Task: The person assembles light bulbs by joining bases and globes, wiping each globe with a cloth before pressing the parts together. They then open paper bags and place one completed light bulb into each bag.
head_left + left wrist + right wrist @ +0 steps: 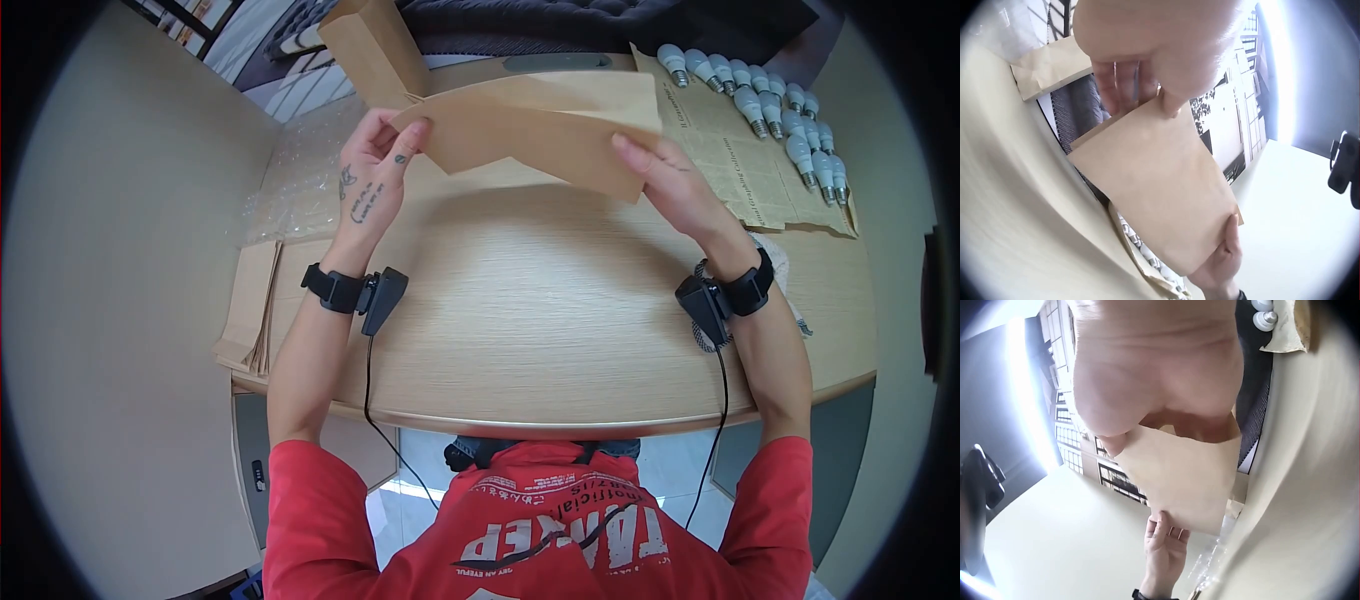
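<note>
A brown paper bag (540, 130) is held up level above the table, stretched between both hands. My left hand (377, 165) pinches its left end, thumb on the near face and fingers behind. At the other end my right hand (680, 180) grips the bag near its edge, the thumb lying on the near side. In the right wrist view the bag's edge (1191, 439) gapes a little by the right hand, whose fingers are partly hidden behind the paper. The left wrist view shows the bag's broad flat face (1160, 181) running from one hand to the other.
Another paper bag (375, 50) stands upright at the back left. Clear bubble wrap (300, 160) and a stack of flat paper bags (248, 305) lie along the left. Several light bulbs (755, 108) rest on printed brown paper (710, 150) at right. A cloth (775, 262) lies by my right wrist.
</note>
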A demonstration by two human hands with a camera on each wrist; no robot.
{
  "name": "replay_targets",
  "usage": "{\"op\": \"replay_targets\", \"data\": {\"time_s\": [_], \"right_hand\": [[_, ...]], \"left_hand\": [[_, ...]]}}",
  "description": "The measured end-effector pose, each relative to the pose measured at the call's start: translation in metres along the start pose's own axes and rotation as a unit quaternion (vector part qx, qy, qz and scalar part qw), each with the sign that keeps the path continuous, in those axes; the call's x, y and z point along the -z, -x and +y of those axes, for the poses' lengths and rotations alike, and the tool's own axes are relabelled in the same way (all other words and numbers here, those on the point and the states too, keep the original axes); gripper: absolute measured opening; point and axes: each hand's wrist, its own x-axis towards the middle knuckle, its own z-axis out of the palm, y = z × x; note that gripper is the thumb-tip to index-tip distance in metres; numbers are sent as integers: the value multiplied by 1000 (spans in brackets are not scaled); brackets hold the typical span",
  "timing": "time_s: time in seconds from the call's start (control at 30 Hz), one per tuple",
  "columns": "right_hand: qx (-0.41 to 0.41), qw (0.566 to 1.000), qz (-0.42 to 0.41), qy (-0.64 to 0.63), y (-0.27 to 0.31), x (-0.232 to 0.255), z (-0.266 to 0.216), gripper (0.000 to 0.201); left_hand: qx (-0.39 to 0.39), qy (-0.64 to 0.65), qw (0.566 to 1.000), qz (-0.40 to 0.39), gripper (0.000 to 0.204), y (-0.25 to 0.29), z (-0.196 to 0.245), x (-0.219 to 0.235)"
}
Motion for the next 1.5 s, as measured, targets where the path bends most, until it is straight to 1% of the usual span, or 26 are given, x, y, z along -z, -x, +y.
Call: {"op": "replay_targets", "data": {"time_s": [0.07, 0.17, 0.27, 0.3, 0.37, 0.47, 0.57, 0.67, 0.77, 0.87, 0.97, 1.07, 1.17, 1.27, 1.37, 1.47, 1.5], "right_hand": [[-26, 994, -19, -101, -1, 12, -2, 49], [-25, 981, -16, -191, -4, 16, -2, 47], [-9, 995, -21, -97, -1, 13, -3, 43], [-22, 999, -31, -30, -1, 12, -7, 43], [-51, 992, -49, 102, 0, 8, -16, 43], [-24, 994, -23, 101, -1, 2, -9, 43], [-22, 999, -10, 34, 2, 4, -16, 44], [5, 999, -2, -38, 2, 8, -9, 42], [-30, 999, -3, 11, 1, 6, -13, 41], [-61, 995, -37, 67, -1, 11, -11, 40], [-75, 996, -54, 14, -2, 17, -6, 38], [-71, 990, -35, -116, -3, 21, -1, 36], [-86, 974, 3, -211, -4, 22, -2, 38], [-97, 970, 0, -222, -8, 28, 4, 39], [-92, 968, 18, -232, -9, 25, 5, 39], [-91, 967, 21, -237, -9, 22, 3, 40], [-93, 967, 30, -237, -9, 20, 3, 40]], "left_hand": [[-11, 24, 1000, 11, 13, 1, 2, 0], [-20, 8, 1000, 1, 15, 3, 3, 0], [0, 42, 999, 24, 15, 2, 6, 1], [7, 37, 999, 26, 14, 2, 7, 1], [21, 27, 999, 27, 14, 3, 8, 0], [17, -9, 1000, 16, 14, 6, 9, -4], [18, 23, 1000, 12, 14, 7, 7, -6], [63, 50, 996, 40, 15, 8, 6, -2], [113, 110, 986, 52, 16, 8, 9, 0], [128, 113, 984, 40, 16, 9, 12, -2], [139, 51, 989, 20, 15, 8, 10, 1], [105, 95, 990, 11, 25, 8, 17, -9], [61, 208, 973, -82, 46, 14, 1, 4], [0, 167, 980, -105, 65, 19, -3, 4], [-74, 48, 994, -69, 69, 20, 6, -7], [-86, -50, 993, -62, 53, 19, 4, -11], [-72, -53, 995, -42, 45, 20, 5, -14]]}}
